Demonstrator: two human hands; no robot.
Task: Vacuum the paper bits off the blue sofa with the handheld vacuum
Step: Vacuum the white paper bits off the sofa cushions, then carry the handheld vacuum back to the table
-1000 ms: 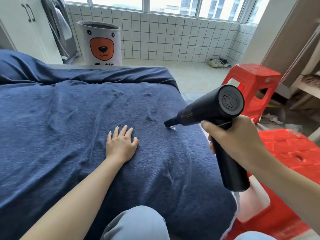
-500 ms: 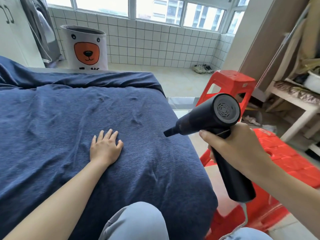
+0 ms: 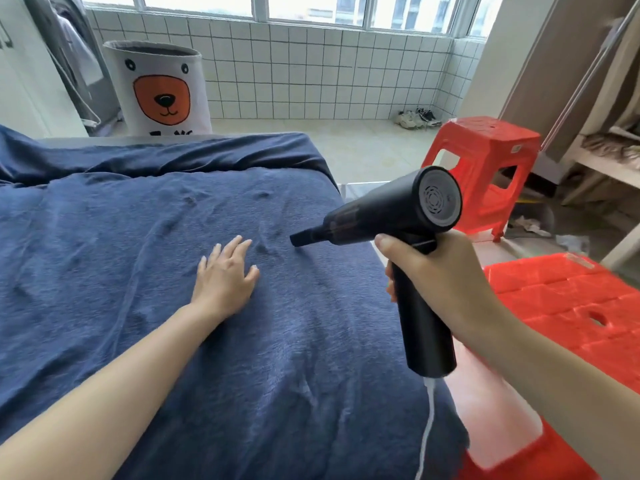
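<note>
A: While the black pistol-shaped handheld vacuum (image 3: 391, 216) was gripped by its handle in the right hand (image 3: 436, 282), with the fingers wrapped round it, how was the left hand (image 3: 225, 275) held?

B: It was laid flat on the dark blue plush sofa cover (image 3: 173, 341), fingers straight and slightly spread, with nothing grasped. The cloth appeared to be pressed smooth by it, just left of the vacuum's narrow nozzle tip (image 3: 298, 240).

A: And where was that tip placed?

B: It was lowered to the fabric, at or just above the surface near the sofa's right side; actual contact could not be told. A thin white cord (image 3: 427, 427) was seen hanging from the base of the handle.

A: Were any paper bits to be seen?

B: None could be made out on the visible blue surface, only creases and dimples. The task was therefore judged to be nearly finished, though small scraps may have been hidden in folds or lost in the pile. A last check along the rumpled far edge was likely all that was left.

A: And beyond the sofa?

B: Two red plastic stools (image 3: 485, 168) were placed to the right, and a white fabric basket printed with an orange bear face (image 3: 161, 95) was set by the tiled wall.
</note>
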